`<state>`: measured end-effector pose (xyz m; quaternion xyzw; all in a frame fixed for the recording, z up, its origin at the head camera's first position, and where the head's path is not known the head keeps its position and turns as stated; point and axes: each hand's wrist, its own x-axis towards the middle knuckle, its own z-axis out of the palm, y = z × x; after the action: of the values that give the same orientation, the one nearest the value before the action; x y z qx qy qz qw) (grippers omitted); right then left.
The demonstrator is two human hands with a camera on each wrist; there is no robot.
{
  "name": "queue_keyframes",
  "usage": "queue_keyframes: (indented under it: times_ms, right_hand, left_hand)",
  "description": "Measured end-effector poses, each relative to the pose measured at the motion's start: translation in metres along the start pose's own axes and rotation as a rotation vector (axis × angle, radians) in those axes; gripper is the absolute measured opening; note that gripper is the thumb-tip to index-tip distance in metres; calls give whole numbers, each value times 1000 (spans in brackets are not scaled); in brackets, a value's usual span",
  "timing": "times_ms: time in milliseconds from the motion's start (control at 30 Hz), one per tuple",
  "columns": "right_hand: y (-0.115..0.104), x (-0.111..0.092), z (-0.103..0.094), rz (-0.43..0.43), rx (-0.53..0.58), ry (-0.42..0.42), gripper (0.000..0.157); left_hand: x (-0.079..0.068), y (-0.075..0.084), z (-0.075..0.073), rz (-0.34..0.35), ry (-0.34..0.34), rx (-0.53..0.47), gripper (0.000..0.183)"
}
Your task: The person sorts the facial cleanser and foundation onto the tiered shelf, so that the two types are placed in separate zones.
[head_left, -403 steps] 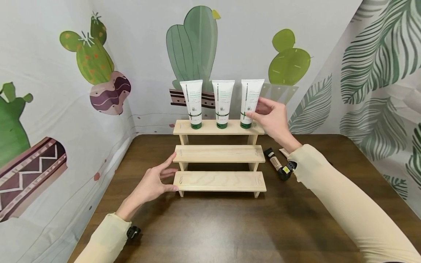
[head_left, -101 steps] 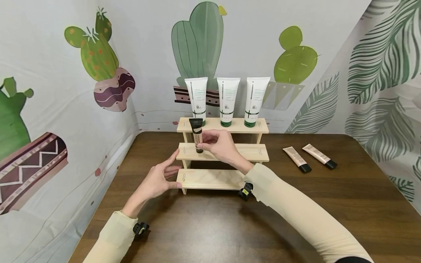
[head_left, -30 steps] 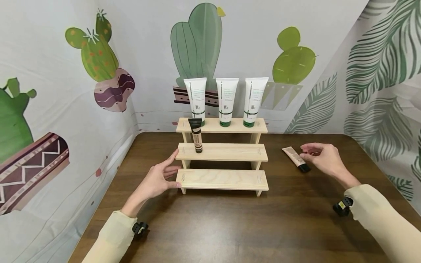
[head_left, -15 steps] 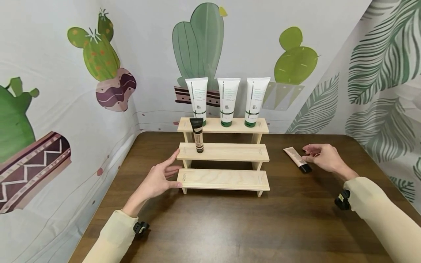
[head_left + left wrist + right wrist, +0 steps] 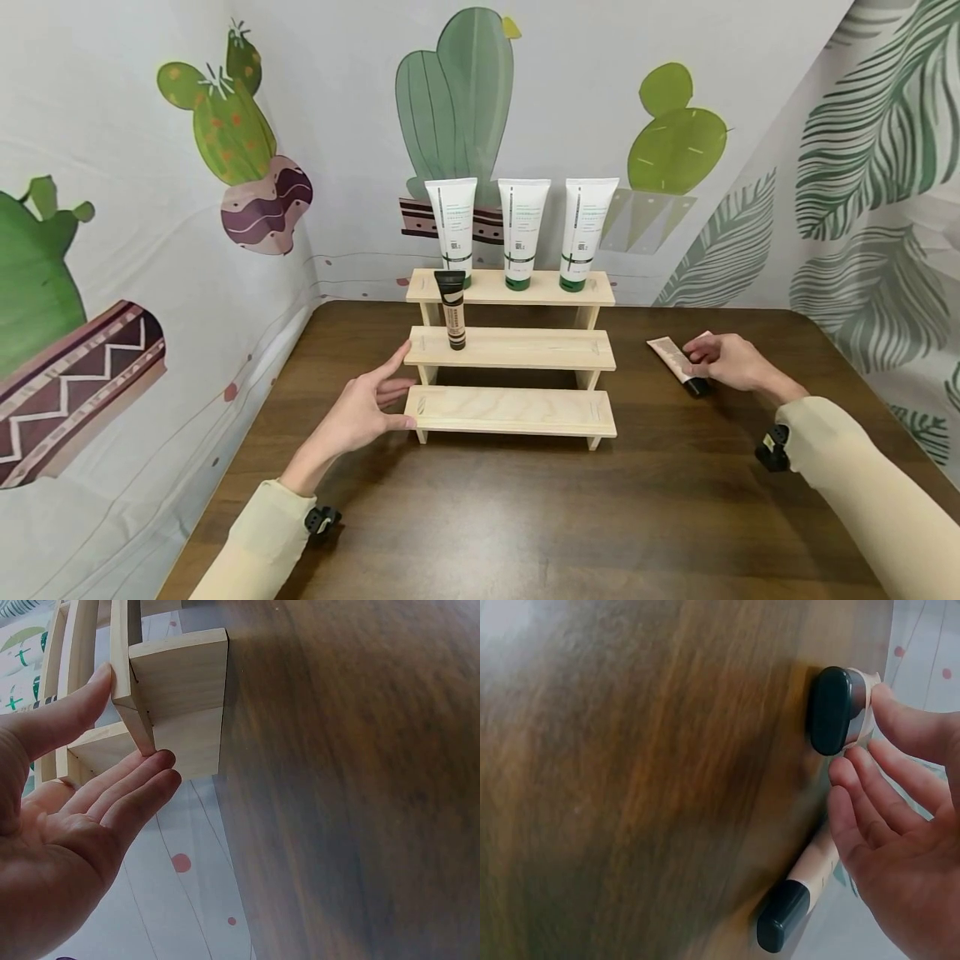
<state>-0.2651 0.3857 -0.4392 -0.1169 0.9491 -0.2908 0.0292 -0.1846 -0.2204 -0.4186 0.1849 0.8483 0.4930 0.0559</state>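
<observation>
On the tabletop at the right in the head view, my right hand (image 5: 731, 363) pinches a beige cream tube with a black cap (image 5: 667, 353). The right wrist view has the thumb on one side of this tube (image 5: 860, 709) and the fingertips on the other. A second beige cream tube (image 5: 815, 862) lies beside it, mostly behind the hand in the head view. My left hand (image 5: 358, 417) rests on the left end of a three-step wooden stand (image 5: 510, 406), fingers extended. A similar black-capped cream tube (image 5: 453, 312) stands upright on the middle step's left part.
Along the top step stand three white tubes with green caps, at left (image 5: 452, 221), middle (image 5: 522, 229) and right (image 5: 588, 229). A cactus-print cloth (image 5: 345, 167) hangs behind the brown table (image 5: 480, 508).
White tubes stay on the top step; a black-capped tube was released on the middle step. My right hand went right to the lying tubes, then shifted slightly left onto one. My left hand stayed put.
</observation>
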Motion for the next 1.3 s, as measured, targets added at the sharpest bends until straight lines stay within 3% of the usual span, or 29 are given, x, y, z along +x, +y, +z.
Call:
queue_keyframes:
  times_ms: [300, 667, 1033, 1300]
  right_hand:
    - [-2, -2, 2, -32, 61, -33, 36]
    - [-9, -8, -2, -68, 181, -179, 36]
    - [-10, -7, -2, -81, 200, -206, 38]
    - [-14, -5, -1, -58, 131, -233, 41]
  left_hand:
    - [0, -2, 1, 6, -2, -4, 117]
    - [-1, -1, 0, -11, -2, -5, 117]
    - [-1, 0, -1, -15, -2, -17, 117]
    - [0, -1, -1, -13, -4, -11, 116]
